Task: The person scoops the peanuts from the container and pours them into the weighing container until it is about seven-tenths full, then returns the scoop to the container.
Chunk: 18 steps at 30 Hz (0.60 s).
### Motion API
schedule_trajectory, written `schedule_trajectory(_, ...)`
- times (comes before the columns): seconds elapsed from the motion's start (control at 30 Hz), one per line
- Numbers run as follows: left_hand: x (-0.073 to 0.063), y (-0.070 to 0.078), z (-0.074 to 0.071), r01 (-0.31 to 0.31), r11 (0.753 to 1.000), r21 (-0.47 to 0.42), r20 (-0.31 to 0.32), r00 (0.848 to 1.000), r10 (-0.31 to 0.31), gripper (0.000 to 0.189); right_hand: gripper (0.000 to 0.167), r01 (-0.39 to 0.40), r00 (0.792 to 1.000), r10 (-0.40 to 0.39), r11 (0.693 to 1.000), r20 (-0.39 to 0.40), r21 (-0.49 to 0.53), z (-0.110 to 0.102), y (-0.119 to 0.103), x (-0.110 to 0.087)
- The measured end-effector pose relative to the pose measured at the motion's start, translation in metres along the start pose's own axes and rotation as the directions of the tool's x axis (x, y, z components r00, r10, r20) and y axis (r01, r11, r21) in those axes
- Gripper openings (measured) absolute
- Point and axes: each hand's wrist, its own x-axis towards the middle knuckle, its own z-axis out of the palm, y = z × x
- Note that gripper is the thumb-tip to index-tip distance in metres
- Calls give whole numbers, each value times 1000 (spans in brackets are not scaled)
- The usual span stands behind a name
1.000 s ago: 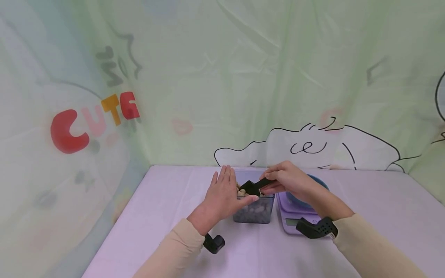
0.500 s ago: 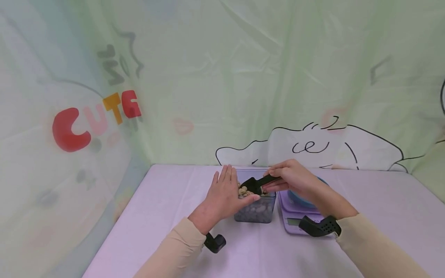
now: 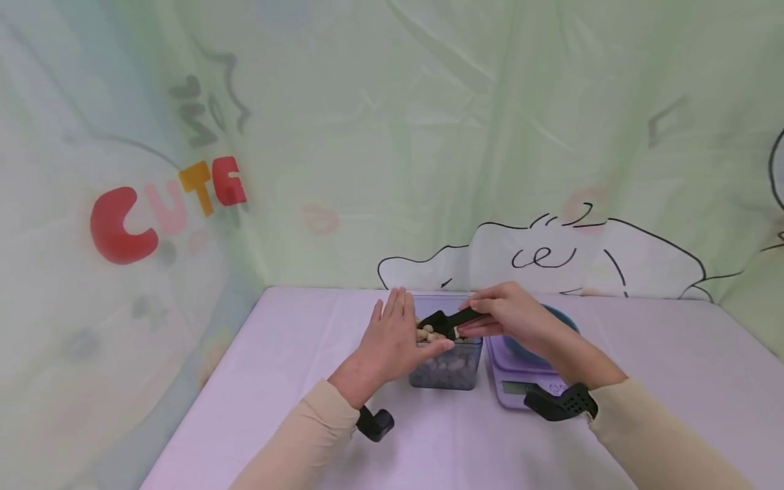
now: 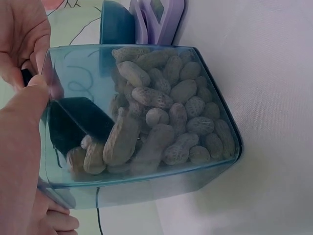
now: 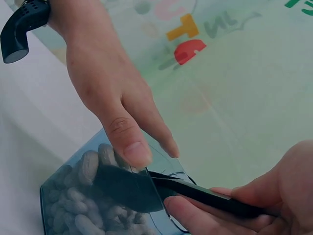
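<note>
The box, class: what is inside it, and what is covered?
Peanuts and the head of the scoop held by the right hand. Peanuts in the middle of the pile are covered by outer ones, so they cannot be counted.

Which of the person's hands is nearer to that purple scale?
Right. The right hand holds the black scoop on the side of the peanut container nearer the purple scale; the left hand is at the container's opposite side, farther away.

Left-hand grip (image 3: 392, 344): straight fingers along left side of clear bluish container (image 3: 444, 376), thumb across near rim. Right-hand grip (image 3: 511, 313) pinches black scoop (image 3: 437, 323), blade among peanuts (image 3: 425, 333). Just right, blue bowl (image 3: 562, 317) on purple scale (image 3: 503, 367), partly behind right forearm (image 3: 584, 357). Pale lilac desk (image 3: 294, 354).
</note>
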Motion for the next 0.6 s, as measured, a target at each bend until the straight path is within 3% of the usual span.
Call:
schedule_trajectory(0.1,1,-1,2,0,1000,5,5,1000,0,112,37,-8,1000,9,1000,-15,28,2,1,1)
schedule_trajectory(0.33,3,-2,1,-5,1000,20,-5,1000,5,111,35,14,1000,-15,997,-14,-72,11,-3,5)
schedule_trajectory(0.6,2,-1,3,-4,1000,18,9,1000,3,112,36,-17,1000,17,999,-8,40,4,2,4)
